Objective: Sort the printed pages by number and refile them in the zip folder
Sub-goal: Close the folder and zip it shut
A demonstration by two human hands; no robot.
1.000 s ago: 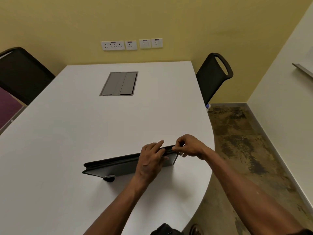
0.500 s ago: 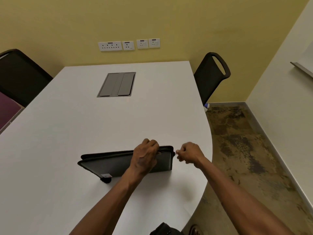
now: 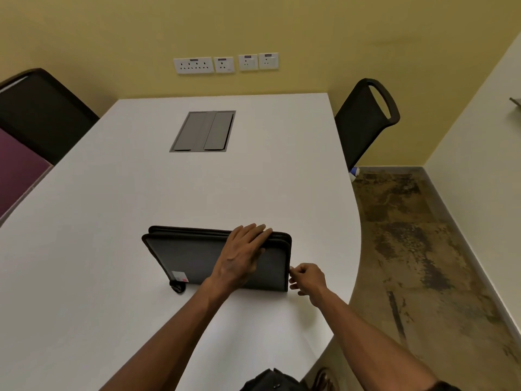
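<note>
White table (image 3: 118, 210) is bearing a closed black zip folder (image 3: 191, 256); left hand (image 3: 242, 256) is pressing flat on it, right hand (image 3: 308, 277) is pinching its zipper edge.

White table with a rounded near-right edge

The smooth white table (image 3: 112, 221) carries a dark grey zip folder (image 3: 194, 255); beyond the folder, a grey rectangular metal hatch (image 3: 203, 131) sits flush in the tabletop.

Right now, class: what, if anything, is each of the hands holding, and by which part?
The left hand lies flat on the zip folder, fingers straight, gripping nothing. The right hand pinches something at the folder's right edge, probably the zip pull, too small to confirm.
</note>
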